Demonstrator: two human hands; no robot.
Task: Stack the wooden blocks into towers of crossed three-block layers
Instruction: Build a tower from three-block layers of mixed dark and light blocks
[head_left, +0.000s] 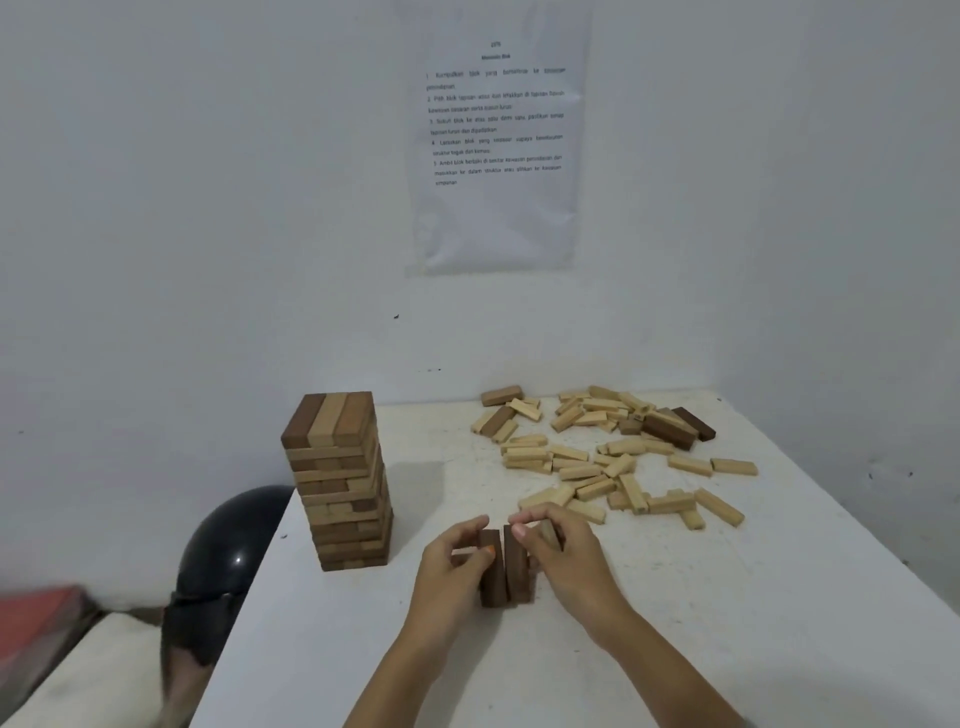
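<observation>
As if to start a new layer straight, the left hand (451, 567) grips one dark brown wooden block (492, 579) and the right hand (571, 562) grips a second dark brown block (518, 574) beside it on the white table (685, 629).

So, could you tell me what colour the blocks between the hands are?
The blocks are dark brown; head view shows them best.
</observation>
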